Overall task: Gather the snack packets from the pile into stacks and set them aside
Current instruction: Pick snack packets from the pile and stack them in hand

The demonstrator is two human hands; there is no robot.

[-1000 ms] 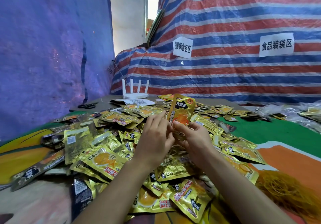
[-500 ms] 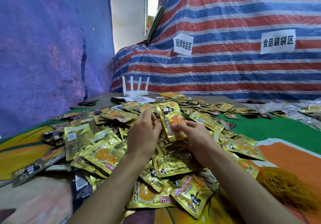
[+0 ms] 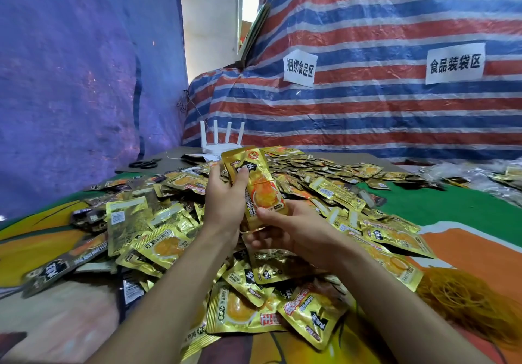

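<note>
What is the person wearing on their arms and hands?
Nothing that shows. The left hand and right hand have no gloves, rings or watch. The left forearm and right forearm are bare, with no sleeves in view.

We see a gold foil snack packet (image 3: 255, 186) with an orange food picture and a black label, held upright above the heap, its top leaning a little toward the desk's left edge. Our left hand (image 3: 226, 202) grips its left side, thumb across the front. Our right hand (image 3: 293, 231) pinches its bottom end. Whether more packets sit behind it we cannot tell. Beneath, the loose pile of gold packets (image 3: 169, 245) sprawls from the desk's near edge to its far edge, some face up, some showing plain backs.
</note>
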